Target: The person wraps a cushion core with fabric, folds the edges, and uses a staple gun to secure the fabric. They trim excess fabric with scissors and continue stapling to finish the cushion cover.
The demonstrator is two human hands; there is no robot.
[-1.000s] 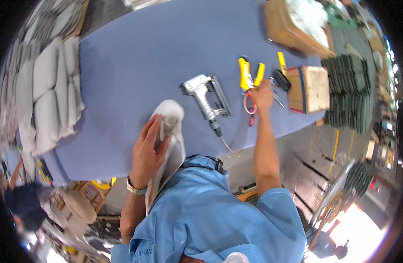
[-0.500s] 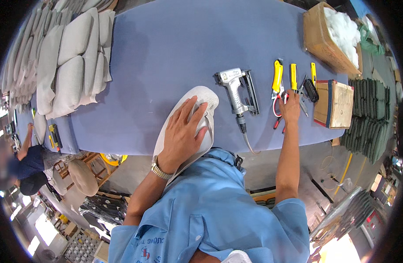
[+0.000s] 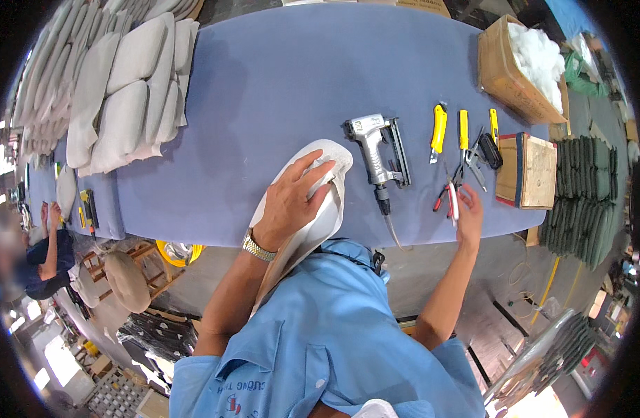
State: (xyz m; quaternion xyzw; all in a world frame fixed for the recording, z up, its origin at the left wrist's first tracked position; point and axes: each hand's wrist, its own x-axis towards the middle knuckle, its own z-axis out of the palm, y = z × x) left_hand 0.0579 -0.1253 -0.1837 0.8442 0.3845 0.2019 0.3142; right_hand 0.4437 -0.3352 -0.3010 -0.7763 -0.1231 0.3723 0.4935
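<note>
Against my body leans a pale, fabric-covered pad (image 3: 281,191) with a white underside, its far end on the blue-topped table. My left hand (image 3: 292,198), with a metal watch at the wrist, lies over it, fingers spread on the surface. My right hand (image 3: 469,212) grips scissors (image 3: 453,200) by their red-and-white handles, blades toward the far side. Red-handled pliers (image 3: 438,201) lie partly behind the scissors. Between my hands rests a silver staple gun (image 3: 375,146) with its hose. A yellow utility knife (image 3: 439,129) and a yellow-handled tool (image 3: 463,125) lie just beyond the scissors.
Stacked grey pads (image 3: 135,83) cover the table's far left. At right stand a carton of white stuffing (image 3: 536,56), a wooden box (image 3: 529,171) and piled dark green cushions (image 3: 584,174). A co-worker (image 3: 48,254) is at the left.
My right hand has picked up the scissors from among the tools and drawn them nearer to me. My left hand stays on the pad, with its fingers closer together.
</note>
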